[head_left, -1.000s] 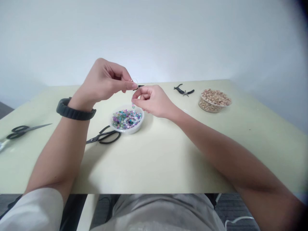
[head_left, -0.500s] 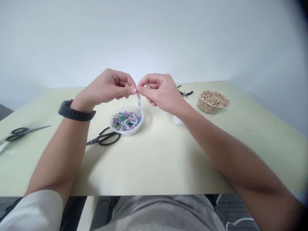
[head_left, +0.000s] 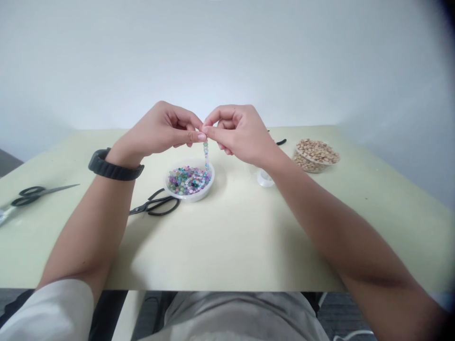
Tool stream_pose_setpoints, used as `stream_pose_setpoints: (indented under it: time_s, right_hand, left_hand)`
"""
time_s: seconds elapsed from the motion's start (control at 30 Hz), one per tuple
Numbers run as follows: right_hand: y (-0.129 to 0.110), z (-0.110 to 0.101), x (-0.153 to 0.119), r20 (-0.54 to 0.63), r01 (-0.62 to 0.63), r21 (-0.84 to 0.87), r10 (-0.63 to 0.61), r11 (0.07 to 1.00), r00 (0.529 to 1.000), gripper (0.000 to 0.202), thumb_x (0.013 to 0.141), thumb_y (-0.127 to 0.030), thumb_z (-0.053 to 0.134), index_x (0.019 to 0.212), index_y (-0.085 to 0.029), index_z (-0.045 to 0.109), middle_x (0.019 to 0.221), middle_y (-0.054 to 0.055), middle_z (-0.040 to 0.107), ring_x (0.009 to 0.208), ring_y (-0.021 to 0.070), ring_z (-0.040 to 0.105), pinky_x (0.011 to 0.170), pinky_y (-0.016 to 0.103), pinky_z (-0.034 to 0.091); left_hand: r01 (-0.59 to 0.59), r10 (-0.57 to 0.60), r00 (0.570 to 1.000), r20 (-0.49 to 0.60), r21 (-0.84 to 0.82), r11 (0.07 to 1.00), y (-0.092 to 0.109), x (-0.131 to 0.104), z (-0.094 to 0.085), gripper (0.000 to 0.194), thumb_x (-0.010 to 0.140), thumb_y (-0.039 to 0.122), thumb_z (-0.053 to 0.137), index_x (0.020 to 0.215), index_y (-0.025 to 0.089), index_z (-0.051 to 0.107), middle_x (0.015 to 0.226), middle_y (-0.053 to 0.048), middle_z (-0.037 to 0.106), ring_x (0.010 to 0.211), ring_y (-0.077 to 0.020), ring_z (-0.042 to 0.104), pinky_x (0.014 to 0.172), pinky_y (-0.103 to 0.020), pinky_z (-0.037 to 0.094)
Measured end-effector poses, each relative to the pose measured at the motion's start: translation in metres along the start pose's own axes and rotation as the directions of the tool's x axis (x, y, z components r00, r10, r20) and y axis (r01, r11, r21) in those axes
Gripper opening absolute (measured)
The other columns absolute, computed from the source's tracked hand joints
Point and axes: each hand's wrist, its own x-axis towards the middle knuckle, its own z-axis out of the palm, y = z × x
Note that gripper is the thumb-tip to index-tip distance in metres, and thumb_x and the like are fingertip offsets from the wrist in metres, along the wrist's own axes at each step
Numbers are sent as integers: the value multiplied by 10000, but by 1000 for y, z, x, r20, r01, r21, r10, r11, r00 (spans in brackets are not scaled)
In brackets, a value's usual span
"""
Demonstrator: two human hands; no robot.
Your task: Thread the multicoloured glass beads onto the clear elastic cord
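A strand of small pastel beads (head_left: 206, 156) hangs from the meeting fingertips of both hands, its lower end reaching into a white bowl (head_left: 195, 196) of multicoloured beads. My left hand (head_left: 174, 125) pinches the top of the strand between thumb and index finger. Touching it from the right, my right hand (head_left: 232, 128) is also closed in a pinch at the strand's upper end. Whatever lies between the fingertips is too small to make out.
Black-handled scissors (head_left: 159, 204) lie beside the bowl, and another pair (head_left: 33, 194) lies at the far left. Behind my right forearm are a small white container (head_left: 265, 179), partly hidden black-handled pliers (head_left: 281, 142) and a clear tub of tan pieces (head_left: 315, 155).
Both hands stay together at the strand, with the fingertips shifted slightly right. My right forearm now hides more of the pliers, and more of the small white container shows.
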Motion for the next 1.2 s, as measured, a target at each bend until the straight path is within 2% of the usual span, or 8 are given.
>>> stream_pose_setpoints:
  time_s: [0.17, 0.3, 0.4, 0.6, 0.73, 0.93, 1.03, 1.2]
  right_hand:
    - [-19, -6, 19, 52, 47, -149, -39, 988, 998, 95, 845, -154, 658, 756, -187, 654, 549, -42, 549, 513, 104, 476, 520, 256, 365]
    - [-25, -4, 30, 63, 63, -192, -52, 979, 997, 107, 823, -145, 650, 738, -208, 653, 528, -41, 550, 533, 123, 501, 531, 273, 374]
    - [-21, 1, 32, 28, 83, -182, -79, 980, 996, 116, 817, -157, 668, 723, -220, 645, 530, -41, 541, 549, 125, 499, 520, 277, 365]
    - [-15, 7, 22, -46, 159, -81, -163, 984, 986, 157, 899, -235, 658, 745, -228, 633, 595, -33, 563, 571, 126, 484, 551, 285, 394]
    - [-19, 5, 17, -71, 174, -31, -176, 984, 982, 163, 917, -271, 699, 769, -238, 639, 584, -41, 529, 566, 125, 465, 585, 283, 416]
    - [-22, 4, 14, -106, 185, -12, -186, 983, 977, 254, 937, -439, 707, 804, -235, 634, 591, -36, 508, 564, 137, 445, 587, 293, 409]
    - [-22, 4, 13, -119, 220, 14, -217, 975, 969, 224, 935, -376, 705, 792, -223, 626, 589, -38, 494, 557, 131, 441, 588, 293, 397]
    - [-26, 6, 13, -139, 184, -18, -184, 983, 973, 150, 934, -255, 665, 795, -221, 620, 575, -47, 490, 550, 123, 442, 581, 284, 392]
  left_hand:
    - [-24, 14, 990, -137, -68, 997, 2, -1, -3, 326, 668, 429, 955, 776, 180, 774, 582, -1, 602, 472, -62, 409, 406, -237, 285]
    - [-33, 26, 983, -181, -36, 999, 0, -2, -11, 276, 714, 387, 937, 796, 192, 761, 600, 17, 595, 506, -62, 410, 431, -246, 297]
    - [-30, 33, 983, -182, 20, 999, 3, -4, -15, 220, 743, 356, 911, 783, 200, 762, 600, 24, 595, 509, -62, 399, 428, -245, 272]
    - [8, 17, 975, -221, 112, 994, 19, -10, -14, 159, 728, 320, 898, 763, 224, 777, 561, 35, 589, 468, -68, 371, 385, -266, 213]
    - [-51, 75, 969, -237, 105, 993, 24, -13, -13, 172, 769, 333, 889, 861, 220, 798, 575, 33, 608, 483, -68, 399, 392, -262, 258]
    - [-93, 105, 964, -244, 61, 994, 25, -13, -11, 252, 790, 383, 896, 927, 194, 802, 536, 42, 580, 478, -55, 403, 409, -244, 300]
    - [-96, 102, 967, -235, 35, 995, 24, -13, -9, 242, 808, 390, 880, 923, 188, 811, 528, 42, 568, 471, -56, 401, 410, -256, 294]
    - [-127, 119, 962, -247, -18, 992, 23, -13, -9, 209, 844, 416, 844, 897, 215, 818, 524, 44, 561, 478, -60, 399, 427, -278, 261]
